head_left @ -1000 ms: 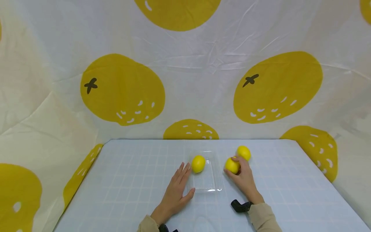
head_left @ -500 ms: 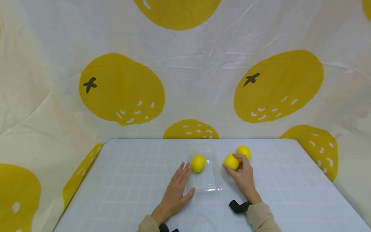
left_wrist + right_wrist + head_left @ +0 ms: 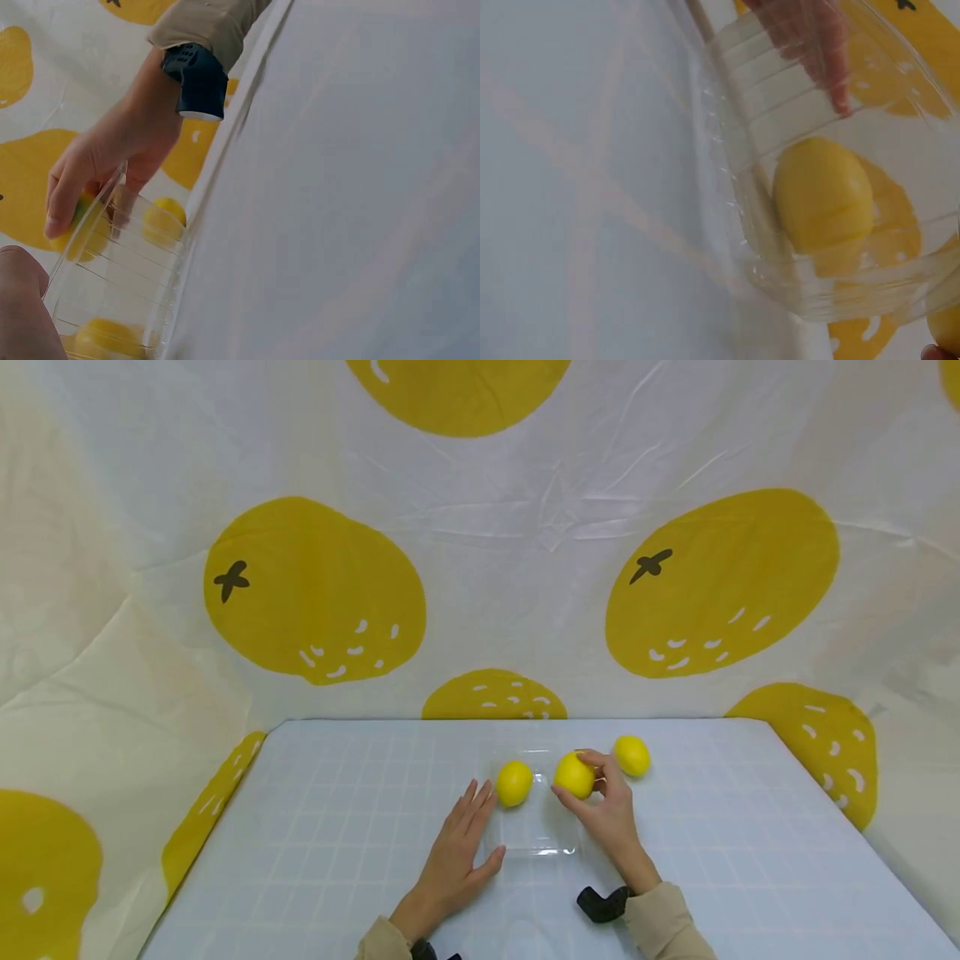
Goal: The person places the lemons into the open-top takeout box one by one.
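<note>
A clear plastic container [image 3: 543, 852] stands on the table with one lemon [image 3: 513, 783] inside at its back left; the right wrist view shows this lemon [image 3: 823, 195] through the clear wall. My left hand [image 3: 453, 856] lies along the container's left side with its fingers straight. Between thumb and fingers, my right hand [image 3: 611, 810] pinches a second lemon [image 3: 573, 775] over the container's right edge. In the left wrist view that held lemon [image 3: 91, 234] shows partly behind the clear rim. A third lemon [image 3: 632, 755] rests on the table, behind and right of my right hand.
A pale checked cloth [image 3: 337, 827] covers the table. Behind it and at both sides hangs a white curtain [image 3: 517, 585] printed with large yellow fruit. Black wrist cameras [image 3: 602, 904] are strapped to both wrists.
My right hand has carried its lemon left, from beside the third lemon to the container's right edge. My left hand and the lemon in the container stay where they were.
</note>
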The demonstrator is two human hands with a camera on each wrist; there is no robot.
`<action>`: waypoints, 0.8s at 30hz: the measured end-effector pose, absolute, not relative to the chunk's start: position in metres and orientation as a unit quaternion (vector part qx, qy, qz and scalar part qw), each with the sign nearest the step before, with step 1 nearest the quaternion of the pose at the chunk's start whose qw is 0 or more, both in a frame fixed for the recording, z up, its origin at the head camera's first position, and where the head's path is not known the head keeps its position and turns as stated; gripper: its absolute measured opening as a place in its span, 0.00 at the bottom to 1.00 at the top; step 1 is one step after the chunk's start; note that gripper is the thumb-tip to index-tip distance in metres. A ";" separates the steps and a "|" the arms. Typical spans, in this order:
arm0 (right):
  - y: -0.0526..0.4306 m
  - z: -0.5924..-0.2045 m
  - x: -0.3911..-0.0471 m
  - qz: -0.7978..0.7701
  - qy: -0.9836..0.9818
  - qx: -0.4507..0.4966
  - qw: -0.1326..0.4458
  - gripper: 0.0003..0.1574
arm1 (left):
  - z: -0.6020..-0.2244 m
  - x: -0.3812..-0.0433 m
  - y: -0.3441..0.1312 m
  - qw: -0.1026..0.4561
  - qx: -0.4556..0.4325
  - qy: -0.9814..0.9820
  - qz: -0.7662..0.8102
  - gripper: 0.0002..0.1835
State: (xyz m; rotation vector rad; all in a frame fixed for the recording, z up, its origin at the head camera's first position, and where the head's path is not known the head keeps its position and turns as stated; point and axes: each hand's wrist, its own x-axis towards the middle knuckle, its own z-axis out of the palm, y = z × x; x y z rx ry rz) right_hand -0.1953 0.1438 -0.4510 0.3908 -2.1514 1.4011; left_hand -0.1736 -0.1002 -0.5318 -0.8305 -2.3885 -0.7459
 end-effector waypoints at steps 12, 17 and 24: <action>0.137 -0.492 -0.210 0.479 -0.804 0.202 0.289 0.38 | -0.531 -0.172 -0.099 0.254 -0.308 -0.875 -0.274 0.36; 0.137 -0.495 -0.211 0.461 -0.825 0.210 0.252 0.37 | -0.531 -0.172 -0.099 0.253 -0.309 -0.875 -0.274 0.36; 0.134 -0.491 -0.209 0.420 -0.865 0.201 0.187 0.37 | -0.531 -0.172 -0.100 0.250 -0.308 -0.876 -0.275 0.37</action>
